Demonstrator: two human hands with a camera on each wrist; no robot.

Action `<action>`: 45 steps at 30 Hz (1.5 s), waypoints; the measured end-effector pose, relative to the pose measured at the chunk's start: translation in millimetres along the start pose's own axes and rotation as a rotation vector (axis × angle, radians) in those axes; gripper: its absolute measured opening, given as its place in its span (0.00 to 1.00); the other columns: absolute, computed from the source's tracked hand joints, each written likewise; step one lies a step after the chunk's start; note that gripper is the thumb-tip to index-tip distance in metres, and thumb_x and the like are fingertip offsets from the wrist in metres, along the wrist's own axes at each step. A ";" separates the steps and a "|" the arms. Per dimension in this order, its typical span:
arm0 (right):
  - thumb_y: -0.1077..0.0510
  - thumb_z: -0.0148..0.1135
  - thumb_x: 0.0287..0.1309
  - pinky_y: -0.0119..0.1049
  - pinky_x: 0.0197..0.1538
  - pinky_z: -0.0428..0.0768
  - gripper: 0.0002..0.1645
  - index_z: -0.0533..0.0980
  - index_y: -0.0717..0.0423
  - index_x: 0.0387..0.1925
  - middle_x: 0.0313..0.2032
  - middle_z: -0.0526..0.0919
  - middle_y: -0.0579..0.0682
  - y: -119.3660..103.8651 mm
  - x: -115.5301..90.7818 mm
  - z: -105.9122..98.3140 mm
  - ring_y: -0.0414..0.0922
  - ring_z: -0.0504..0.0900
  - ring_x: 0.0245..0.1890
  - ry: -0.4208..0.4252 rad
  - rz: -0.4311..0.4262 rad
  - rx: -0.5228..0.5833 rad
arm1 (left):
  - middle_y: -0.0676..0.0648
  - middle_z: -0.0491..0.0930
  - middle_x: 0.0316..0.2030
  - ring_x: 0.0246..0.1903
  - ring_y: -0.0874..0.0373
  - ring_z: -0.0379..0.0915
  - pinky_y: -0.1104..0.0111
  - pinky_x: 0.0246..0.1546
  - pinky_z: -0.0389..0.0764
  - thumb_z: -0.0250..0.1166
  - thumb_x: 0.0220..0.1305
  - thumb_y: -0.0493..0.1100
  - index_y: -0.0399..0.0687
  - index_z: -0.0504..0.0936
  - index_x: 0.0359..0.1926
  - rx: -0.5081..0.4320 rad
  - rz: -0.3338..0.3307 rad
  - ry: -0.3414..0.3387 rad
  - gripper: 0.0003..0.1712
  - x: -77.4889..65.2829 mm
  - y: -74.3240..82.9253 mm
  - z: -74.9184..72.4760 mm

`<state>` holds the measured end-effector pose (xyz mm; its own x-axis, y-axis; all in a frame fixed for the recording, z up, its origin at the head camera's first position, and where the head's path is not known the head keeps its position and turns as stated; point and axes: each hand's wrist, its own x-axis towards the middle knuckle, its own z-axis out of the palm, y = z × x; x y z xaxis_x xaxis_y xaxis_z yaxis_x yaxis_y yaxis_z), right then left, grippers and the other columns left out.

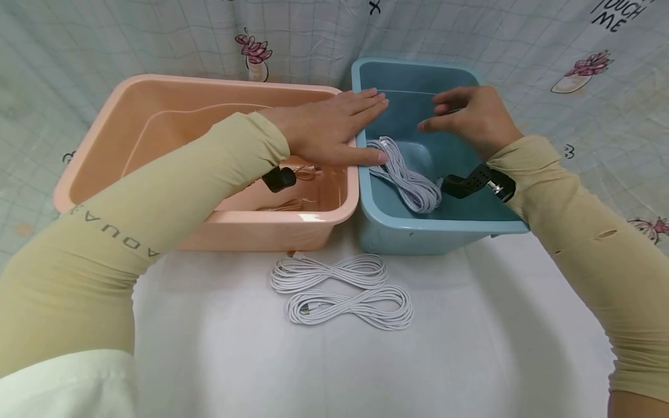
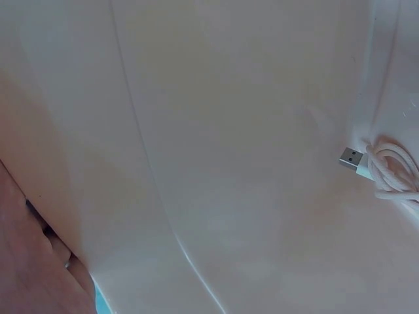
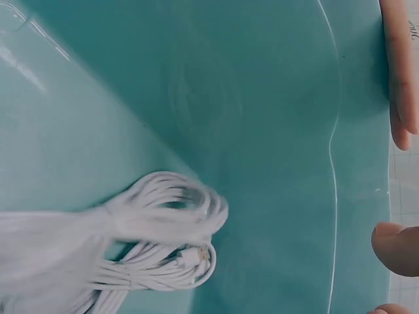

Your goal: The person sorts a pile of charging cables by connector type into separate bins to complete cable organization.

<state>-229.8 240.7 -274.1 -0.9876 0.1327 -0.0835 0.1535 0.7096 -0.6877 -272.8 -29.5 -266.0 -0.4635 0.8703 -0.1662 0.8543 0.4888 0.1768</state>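
My left hand [image 1: 340, 125] lies flat across the touching rims of the peach bin [image 1: 251, 235] and the blue bin [image 1: 444, 225], fingers extended. Its thumb reaches over a bundled white cable [image 1: 410, 180] in the blue bin; whether they touch I cannot tell. Above the same bin hovers my right hand [image 1: 475, 119], fingers loosely bent, thumb apart, nothing held. The right wrist view shows white cable bundles [image 3: 163, 226] on the bin floor, partly blurred, with a connector end [image 3: 193, 256] showing. Part of a cable [image 2: 396, 170] with a USB plug [image 2: 352, 158] appears in the left wrist view.
Two white cables, an upper one [image 1: 292, 284] and a lower one [image 1: 324, 313], lie coiled in figure-eights on the white tablecloth [image 1: 324, 377] before the bins. More coiled cables [image 1: 284, 206] sit inside the peach bin. A patterned curtain [image 1: 313, 35] hangs behind.
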 end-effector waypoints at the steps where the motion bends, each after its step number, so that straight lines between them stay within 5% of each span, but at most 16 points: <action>1: 0.48 0.75 0.60 0.55 0.76 0.67 0.42 0.71 0.54 0.72 0.46 0.77 0.38 0.1 0.1 0.0 0.48 0.72 0.59 -0.003 0.000 -0.003 | 0.49 0.31 0.85 0.85 0.51 0.23 0.53 0.86 0.34 0.43 0.72 0.76 0.49 0.34 0.84 0.000 -0.002 0.000 0.56 0.0 0.2 0.0; 19: 0.49 0.73 0.61 0.56 0.71 0.71 0.39 0.72 0.53 0.71 0.49 0.77 0.41 -3.4 -2.9 -0.3 0.48 0.74 0.58 -0.011 -0.061 -0.036 | 0.50 0.29 0.85 0.85 0.52 0.22 0.54 0.86 0.33 0.43 0.71 0.77 0.50 0.33 0.84 -0.007 -0.011 -0.005 0.57 -1.1 0.2 -1.1; 32: 0.51 0.75 0.60 0.29 0.48 0.76 0.29 0.80 0.50 0.62 0.43 0.80 0.34 -20.9 -24.2 -6.8 0.35 0.79 0.46 0.044 -0.239 0.022 | 0.49 0.31 0.85 0.85 0.52 0.23 0.55 0.86 0.32 0.44 0.72 0.77 0.48 0.34 0.84 -0.021 0.008 0.003 0.57 -0.3 -0.3 -1.4; 45: 0.53 0.76 0.59 0.26 0.48 0.76 0.24 0.83 0.50 0.57 0.40 0.83 0.36 -43.6 -62.0 -15.0 0.37 0.81 0.44 0.059 -0.382 0.042 | 0.47 0.32 0.85 0.85 0.51 0.23 0.54 0.86 0.32 0.43 0.73 0.76 0.47 0.34 0.84 -0.012 0.012 0.000 0.57 -1.1 -0.2 -2.1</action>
<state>-174.7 211.9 -228.1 -0.9697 -0.0952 0.2249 -0.2276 0.6867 -0.6904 -273.0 -30.4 -263.8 -0.4530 0.8762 -0.1644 0.8571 0.4787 0.1901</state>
